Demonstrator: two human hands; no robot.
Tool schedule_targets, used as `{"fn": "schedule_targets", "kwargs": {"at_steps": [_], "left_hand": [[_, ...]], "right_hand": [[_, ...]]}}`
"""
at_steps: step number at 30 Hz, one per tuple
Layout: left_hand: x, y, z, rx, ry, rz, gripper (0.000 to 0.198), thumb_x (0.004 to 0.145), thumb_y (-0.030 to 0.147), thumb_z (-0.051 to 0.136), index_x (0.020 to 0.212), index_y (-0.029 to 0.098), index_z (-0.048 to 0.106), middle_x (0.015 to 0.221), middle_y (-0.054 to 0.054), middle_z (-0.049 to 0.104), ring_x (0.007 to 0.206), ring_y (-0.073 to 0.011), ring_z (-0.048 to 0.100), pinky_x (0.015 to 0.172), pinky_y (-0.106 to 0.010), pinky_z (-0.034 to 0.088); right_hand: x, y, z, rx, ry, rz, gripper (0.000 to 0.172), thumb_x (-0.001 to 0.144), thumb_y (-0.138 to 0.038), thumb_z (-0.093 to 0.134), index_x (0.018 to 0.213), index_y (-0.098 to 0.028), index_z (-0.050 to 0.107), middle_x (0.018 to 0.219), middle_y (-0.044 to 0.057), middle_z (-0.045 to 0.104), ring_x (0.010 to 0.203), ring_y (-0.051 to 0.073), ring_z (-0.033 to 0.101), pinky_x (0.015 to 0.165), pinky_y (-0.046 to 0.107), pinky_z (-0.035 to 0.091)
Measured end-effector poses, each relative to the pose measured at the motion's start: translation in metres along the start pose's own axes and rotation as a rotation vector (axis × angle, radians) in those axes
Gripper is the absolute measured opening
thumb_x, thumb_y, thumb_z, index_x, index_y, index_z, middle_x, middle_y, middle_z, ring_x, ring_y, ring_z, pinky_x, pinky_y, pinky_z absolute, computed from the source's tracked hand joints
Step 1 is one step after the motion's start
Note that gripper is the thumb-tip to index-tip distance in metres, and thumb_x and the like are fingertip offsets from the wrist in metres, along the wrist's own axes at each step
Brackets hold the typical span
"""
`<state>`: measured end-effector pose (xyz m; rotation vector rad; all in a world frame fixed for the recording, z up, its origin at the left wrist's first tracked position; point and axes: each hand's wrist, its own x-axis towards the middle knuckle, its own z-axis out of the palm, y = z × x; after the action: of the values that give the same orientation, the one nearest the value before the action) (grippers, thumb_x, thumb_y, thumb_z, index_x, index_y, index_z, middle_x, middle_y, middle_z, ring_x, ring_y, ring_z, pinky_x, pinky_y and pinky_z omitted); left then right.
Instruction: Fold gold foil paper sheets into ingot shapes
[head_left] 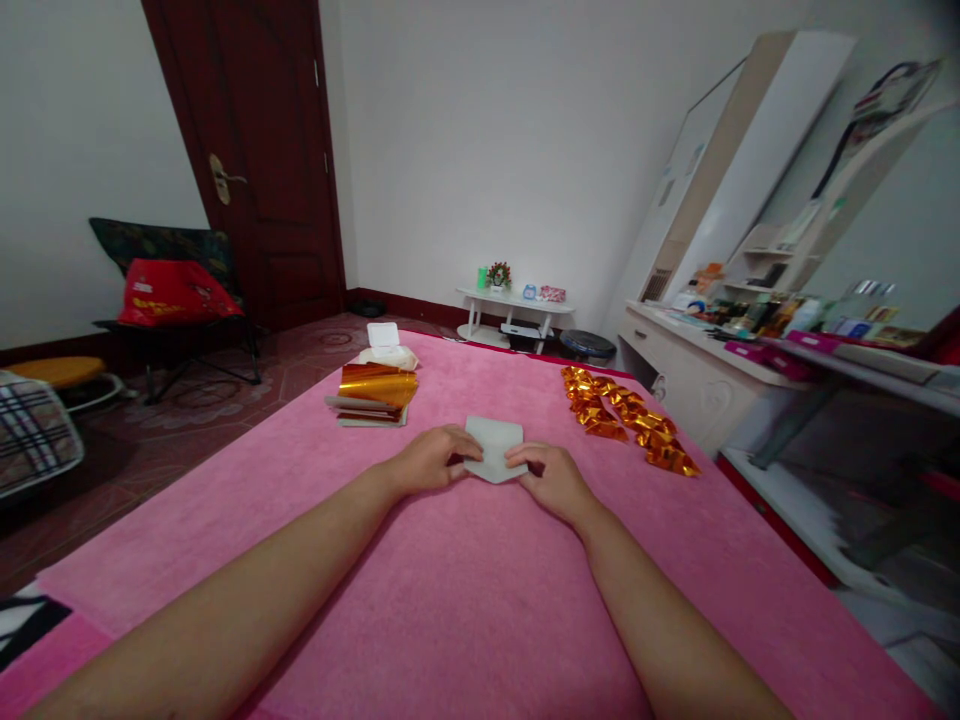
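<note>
A small grey sheet of paper (495,448) lies in front of me on the pink cloth, its lower edge coming to a blunt point. My left hand (436,460) pinches the paper's left edge, thumb and fingers closed on it. On the opposite edge my right hand (553,478) grips it the same way, fingertips resting on top. Left of the hands sits a stack of gold foil paper (377,385), grey on the underside, with its top sheets curling. To the right, folded gold foil pieces (628,412) stand in two crooked rows.
Behind the stack is an opened white packet (386,345) with its lid up. The pink cloth (465,610) covers the surface under my arms. A cluttered dressing table (705,345) stands to the right, and a chair with a red bag (176,292) to the left.
</note>
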<state>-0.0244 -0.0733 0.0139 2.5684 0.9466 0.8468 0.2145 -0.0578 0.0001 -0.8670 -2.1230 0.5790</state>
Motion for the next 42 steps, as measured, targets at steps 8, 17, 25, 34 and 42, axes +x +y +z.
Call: {"fn": "schedule_targets", "kwargs": {"at_steps": [8, 17, 25, 34, 42], "left_hand": [[0.008, -0.007, 0.016, -0.119, 0.152, -0.339, 0.019, 0.079, 0.029, 0.058, 0.072, 0.017, 0.071, 0.076, -0.004, 0.068, 0.070, -0.0157, 0.059, 0.067, -0.024, 0.042], [0.013, -0.021, 0.031, -0.051, 0.336, -0.588, 0.019, 0.058, 0.030, 0.075, 0.059, 0.016, 0.062, 0.065, 0.000, 0.059, 0.057, -0.0122, 0.049, 0.052, -0.023, 0.033], [0.014, -0.026, 0.031, -0.126, 0.343, -0.612, 0.024, 0.052, 0.033, 0.079, 0.062, 0.016, 0.064, 0.071, 0.000, 0.056, 0.060, -0.0117, 0.049, 0.054, -0.022, 0.035], [0.014, -0.016, 0.028, -0.470, 0.361, -0.529, 0.016, 0.063, 0.028, 0.071, 0.067, 0.014, 0.065, 0.066, -0.001, 0.062, 0.059, -0.0116, 0.053, 0.058, -0.022, 0.040], [0.018, 0.002, 0.025, -0.704, 0.489, -0.530, 0.025, 0.065, 0.035, 0.070, 0.069, 0.014, 0.058, 0.056, 0.002, 0.058, 0.048, -0.0090, 0.049, 0.048, -0.021, 0.038]], "right_hand": [[0.003, -0.003, 0.001, 0.000, 0.073, 0.143, 0.027, 0.083, -0.028, 0.049, 0.072, -0.019, 0.071, 0.074, 0.002, 0.070, 0.070, 0.020, 0.063, 0.065, 0.029, 0.047], [0.015, 0.012, 0.013, -0.178, 0.287, 0.269, 0.018, 0.066, -0.025, 0.065, 0.050, -0.020, 0.060, 0.073, 0.002, 0.062, 0.065, 0.014, 0.054, 0.059, 0.024, 0.039], [0.020, 0.019, 0.016, -0.116, 0.334, 0.367, 0.019, 0.056, -0.032, 0.073, 0.046, -0.021, 0.060, 0.053, -0.003, 0.057, 0.048, 0.010, 0.046, 0.045, 0.020, 0.028], [0.017, 0.016, 0.015, 0.189, 0.400, 0.359, 0.028, 0.065, -0.042, 0.067, 0.055, -0.017, 0.059, 0.052, -0.002, 0.056, 0.050, 0.012, 0.048, 0.048, 0.022, 0.037], [0.014, -0.004, 0.010, 0.418, 0.373, 0.319, 0.028, 0.071, -0.044, 0.065, 0.070, -0.016, 0.065, 0.067, 0.000, 0.064, 0.061, 0.014, 0.055, 0.059, 0.024, 0.042]]}}
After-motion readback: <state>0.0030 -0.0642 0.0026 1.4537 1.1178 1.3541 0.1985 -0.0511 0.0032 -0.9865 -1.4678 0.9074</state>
